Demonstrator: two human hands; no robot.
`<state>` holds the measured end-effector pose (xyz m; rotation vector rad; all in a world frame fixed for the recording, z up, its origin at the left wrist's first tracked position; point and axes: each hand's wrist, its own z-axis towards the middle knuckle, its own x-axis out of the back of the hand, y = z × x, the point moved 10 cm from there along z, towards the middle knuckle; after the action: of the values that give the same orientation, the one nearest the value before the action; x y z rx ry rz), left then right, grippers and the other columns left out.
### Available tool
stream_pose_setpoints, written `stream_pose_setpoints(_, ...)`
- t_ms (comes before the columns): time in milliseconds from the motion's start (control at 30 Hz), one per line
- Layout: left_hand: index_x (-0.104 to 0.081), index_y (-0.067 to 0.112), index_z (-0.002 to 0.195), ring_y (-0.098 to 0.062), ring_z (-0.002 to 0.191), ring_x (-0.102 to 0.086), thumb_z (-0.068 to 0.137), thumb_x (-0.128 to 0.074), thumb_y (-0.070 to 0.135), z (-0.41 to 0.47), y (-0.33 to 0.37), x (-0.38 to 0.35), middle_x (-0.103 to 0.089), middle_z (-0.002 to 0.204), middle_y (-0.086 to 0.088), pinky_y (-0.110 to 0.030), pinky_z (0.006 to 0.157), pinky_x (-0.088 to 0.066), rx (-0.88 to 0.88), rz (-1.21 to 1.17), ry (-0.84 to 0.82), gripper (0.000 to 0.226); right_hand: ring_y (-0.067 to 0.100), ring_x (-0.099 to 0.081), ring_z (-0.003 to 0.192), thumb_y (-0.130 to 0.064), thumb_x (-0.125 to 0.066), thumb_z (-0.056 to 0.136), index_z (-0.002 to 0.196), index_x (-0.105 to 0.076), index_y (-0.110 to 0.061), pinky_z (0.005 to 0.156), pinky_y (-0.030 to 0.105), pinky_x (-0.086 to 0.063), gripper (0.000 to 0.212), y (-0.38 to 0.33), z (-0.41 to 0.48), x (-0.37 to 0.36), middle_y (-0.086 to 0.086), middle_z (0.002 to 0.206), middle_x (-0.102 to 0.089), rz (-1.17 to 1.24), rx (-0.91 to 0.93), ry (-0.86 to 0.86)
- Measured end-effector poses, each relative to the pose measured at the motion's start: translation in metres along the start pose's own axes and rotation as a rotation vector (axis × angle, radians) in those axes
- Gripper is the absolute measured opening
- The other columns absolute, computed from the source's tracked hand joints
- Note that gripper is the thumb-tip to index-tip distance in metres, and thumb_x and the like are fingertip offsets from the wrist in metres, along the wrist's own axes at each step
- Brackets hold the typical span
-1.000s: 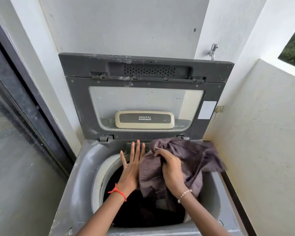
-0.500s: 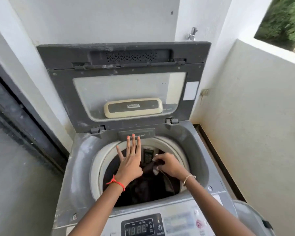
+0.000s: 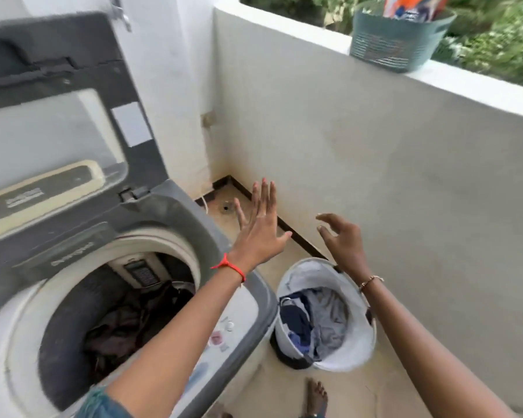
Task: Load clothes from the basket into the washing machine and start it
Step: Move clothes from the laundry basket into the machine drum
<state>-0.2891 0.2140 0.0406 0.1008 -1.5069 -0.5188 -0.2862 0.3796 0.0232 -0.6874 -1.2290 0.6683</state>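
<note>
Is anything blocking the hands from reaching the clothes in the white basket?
Nothing visible does. The white basket stands open-topped on the floor beside the washing machine, the clothes lie uncovered inside, and both the left hand and right hand hang empty above it.

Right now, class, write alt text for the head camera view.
Two empty hands, left hand and right hand, reach from the open washing machine toward a white laundry basket of clothes on the floor. Dark laundry lies in the drum.
</note>
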Motion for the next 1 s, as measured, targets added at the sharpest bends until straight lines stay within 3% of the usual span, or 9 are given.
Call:
stream_pose_setpoints(67,0.028,0.014,0.14,-0.013,0.131,0.036,0.085,-0.057,0.04,0.017,0.037,-0.029,0.028,0.153,-0.004,-0.05,0.102,0.023,-0.053,-0.006,-0.04,0.104,0.02,-0.064,0.093,-0.002,-0.06,0.081,0.101,-0.067,-0.009,0.088,0.028,-0.048,0.023,0.043,-0.006,0.021,0.007,0.103,-0.069,-0.007,-0.07,0.003)
stream_pose_setpoints(200,0.031,0.016,0.138,-0.014,0.133,0.036,0.084,-0.057,0.031,0.038,0.087,-0.102,0.031,0.151,-0.003,-0.052,0.105,0.022,-0.101,-0.033,-0.154,0.104,0.016,-0.062,0.092,0.0,-0.058,0.082,0.102,-0.065,-0.002,0.081,0.009,-0.039,0.022,0.123,-0.016,0.045,0.012,0.103,-0.069,-0.015,-0.189,-0.044)
stream_pose_setpoints(333,0.029,0.016,0.139,-0.017,0.136,0.033,0.081,-0.054,0.021,0.048,0.101,-0.189,0.034,0.149,-0.001,-0.055,0.111,0.016,-0.095,-0.012,-0.263,0.102,0.016,-0.061,0.102,-0.01,-0.057,0.084,0.11,-0.062,-0.008,0.087,0.017,-0.041,0.026,0.207,-0.027,0.041,0.005,0.109,-0.067,-0.024,-0.296,-0.138)
stream_pose_setpoints(467,0.029,0.016,0.139,-0.021,0.138,0.03,0.078,-0.049,0.016,0.049,0.081,-0.283,0.032,0.149,-0.003,-0.053,0.111,0.017,-0.063,0.048,-0.358,0.099,0.018,-0.053,0.116,-0.015,-0.057,0.087,0.125,-0.049,-0.009,0.09,0.01,-0.03,0.04,0.282,-0.04,0.005,0.005,0.125,-0.058,-0.032,-0.385,-0.216)
stream_pose_setpoints(600,0.014,0.014,0.146,-0.021,0.142,0.018,0.065,-0.052,0.022,0.044,0.05,-0.394,0.003,0.155,-0.013,-0.06,0.108,0.003,-0.13,0.14,-0.396,0.105,0.024,-0.045,0.124,-0.022,-0.055,0.088,0.14,-0.027,-0.014,0.089,0.014,-0.031,0.06,0.37,-0.072,-0.066,0.007,0.14,-0.043,-0.057,-0.481,-0.304)
stream_pose_setpoints(700,0.001,0.009,0.148,-0.025,0.143,0.01,0.057,-0.062,0.017,0.038,0.027,-0.492,-0.012,0.154,-0.015,-0.062,0.106,-0.006,-0.226,0.253,-0.46,0.111,0.031,-0.042,0.126,-0.024,-0.058,0.086,0.145,-0.006,-0.02,0.095,0.029,-0.041,0.079,0.439,-0.099,-0.127,0.01,0.146,-0.034,-0.047,-0.544,-0.349)
stream_pose_setpoints(833,0.012,0.007,0.147,-0.029,0.143,0.013,0.07,-0.053,0.005,0.039,0.0,-0.609,0.007,0.155,-0.013,-0.061,0.109,0.007,-0.389,0.453,-0.514,0.1,0.013,0.005,0.14,-0.022,-0.064,0.081,0.143,0.006,-0.016,0.116,0.039,-0.017,0.094,0.518,-0.118,-0.198,-0.001,0.152,0.007,-0.16,-0.517,-0.364)
stream_pose_setpoints(933,0.024,0.007,0.143,-0.029,0.136,0.029,0.082,-0.042,0.005,0.046,-0.012,-0.68,0.029,0.149,-0.014,-0.059,0.1,0.023,-0.507,0.544,-0.608,0.09,0.01,0.014,0.137,-0.029,-0.068,0.078,0.14,0.015,-0.017,0.117,0.038,-0.005,0.104,0.577,-0.129,-0.235,0.0,0.149,0.014,-0.268,-0.546,-0.355)
stream_pose_setpoints(1000,0.022,0.007,0.144,-0.029,0.141,0.022,0.082,-0.044,0.011,0.055,-0.021,-0.712,0.024,0.153,-0.016,-0.059,0.098,0.023,-0.543,0.566,-0.623,0.091,0.019,0.008,0.141,-0.037,-0.069,0.075,0.136,0.019,-0.018,0.117,0.038,-0.004,0.109,0.612,-0.136,-0.254,0.009,0.152,0.01,-0.355,-0.583,-0.341)
